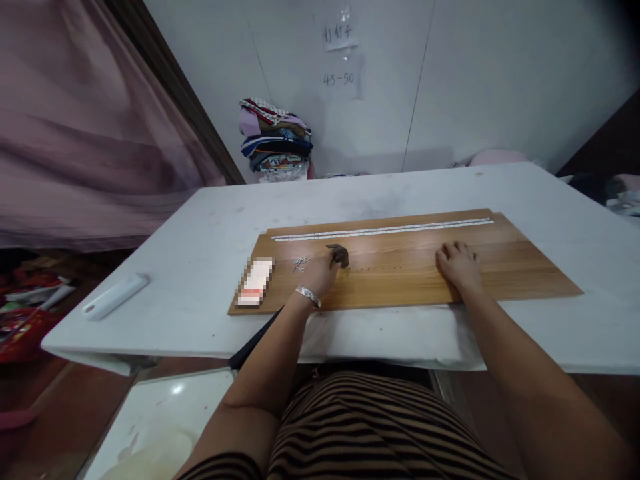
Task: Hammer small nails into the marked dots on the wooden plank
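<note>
On the wooden board (415,250), my left hand (320,275) is closed around a hammer (339,255) close to its dark head. The hammer's black handle comes out beneath my wrist and reaches past the board's near edge. Just right of the head runs a row of small dark points (375,268), too small to tell whether they are nails or holes. Several loose nails (301,264) lie left of my left hand. My right hand (460,263) rests on the board further right, fingers spread and holding nothing.
Two white printed strips (380,230) lie along the board's far side. A blurred-out phone-like object (256,282) sits on its left end. A white oblong object (116,297) is on the white-covered table (170,267). Folded cloths (276,140) are stacked behind the table.
</note>
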Tool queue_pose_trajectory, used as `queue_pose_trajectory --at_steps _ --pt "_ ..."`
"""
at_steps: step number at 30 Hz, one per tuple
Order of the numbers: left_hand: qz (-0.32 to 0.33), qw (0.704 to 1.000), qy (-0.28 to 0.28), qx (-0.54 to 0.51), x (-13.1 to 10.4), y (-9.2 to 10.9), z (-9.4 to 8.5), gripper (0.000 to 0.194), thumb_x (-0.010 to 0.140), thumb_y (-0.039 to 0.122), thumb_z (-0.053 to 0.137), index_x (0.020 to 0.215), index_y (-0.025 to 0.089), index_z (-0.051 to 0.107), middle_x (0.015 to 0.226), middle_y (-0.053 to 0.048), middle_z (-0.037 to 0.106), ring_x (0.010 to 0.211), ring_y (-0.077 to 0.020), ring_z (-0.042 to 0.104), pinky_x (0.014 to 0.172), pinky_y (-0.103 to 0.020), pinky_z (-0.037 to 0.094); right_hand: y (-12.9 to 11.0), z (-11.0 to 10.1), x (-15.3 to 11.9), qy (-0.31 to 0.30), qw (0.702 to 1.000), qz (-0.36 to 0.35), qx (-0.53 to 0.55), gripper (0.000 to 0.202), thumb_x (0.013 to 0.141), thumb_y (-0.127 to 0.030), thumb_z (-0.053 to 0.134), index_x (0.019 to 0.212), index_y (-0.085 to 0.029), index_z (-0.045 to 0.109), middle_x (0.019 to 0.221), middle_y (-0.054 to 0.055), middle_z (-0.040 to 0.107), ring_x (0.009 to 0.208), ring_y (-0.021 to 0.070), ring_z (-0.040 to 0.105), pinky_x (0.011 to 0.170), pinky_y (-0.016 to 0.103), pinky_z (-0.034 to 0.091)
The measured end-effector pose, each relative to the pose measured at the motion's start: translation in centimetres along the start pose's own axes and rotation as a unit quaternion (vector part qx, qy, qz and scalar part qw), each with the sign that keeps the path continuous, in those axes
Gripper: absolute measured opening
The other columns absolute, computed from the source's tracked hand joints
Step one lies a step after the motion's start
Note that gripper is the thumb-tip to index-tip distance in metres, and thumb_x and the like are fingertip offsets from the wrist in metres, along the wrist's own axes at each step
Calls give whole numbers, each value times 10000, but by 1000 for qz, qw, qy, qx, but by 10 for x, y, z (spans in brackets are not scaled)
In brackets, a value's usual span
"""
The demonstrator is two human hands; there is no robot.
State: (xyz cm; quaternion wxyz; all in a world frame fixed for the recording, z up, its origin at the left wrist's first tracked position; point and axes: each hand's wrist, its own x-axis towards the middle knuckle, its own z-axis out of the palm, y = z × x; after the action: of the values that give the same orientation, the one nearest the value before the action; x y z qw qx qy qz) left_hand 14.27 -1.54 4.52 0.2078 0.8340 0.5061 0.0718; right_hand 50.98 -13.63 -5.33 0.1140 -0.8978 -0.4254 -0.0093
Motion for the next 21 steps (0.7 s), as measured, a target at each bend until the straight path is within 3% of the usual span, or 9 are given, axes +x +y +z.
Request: queue_pose_trajectory --at_steps 5,11,21 --pt "9 1000 16 -18 1 0 0 349 1047 198 592 1335 209 788 1323 -133 839 1271 -308 777 1117 -395 579 0 0 0 4 1000 -4 -5 553 1123 -430 312 1320 -198 773 1472 216 686 1412 355 561 1179 533 426" --pt "-6 1000 -6 0 0 0 2 362 1071 246 590 1374 160 769 1353 -180 827 1296 -332 771 1117 -416 575 0 -1 0 1 1000 2 -2 518 1109 -423 351 1323 -224 779 1456 192 692 1384 351 571 1178 528 427" --pt "-2 1000 -2 -4 1 3 -2 346 1074 213 583 1358 171 777 1331 -160 835 1271 -322 779 1102 -393 578 1 0 1 5 1000 -5 3 509 1098 -417 364 1298 -219 787 1426 201 708 1361 369 569 1156 553 436"
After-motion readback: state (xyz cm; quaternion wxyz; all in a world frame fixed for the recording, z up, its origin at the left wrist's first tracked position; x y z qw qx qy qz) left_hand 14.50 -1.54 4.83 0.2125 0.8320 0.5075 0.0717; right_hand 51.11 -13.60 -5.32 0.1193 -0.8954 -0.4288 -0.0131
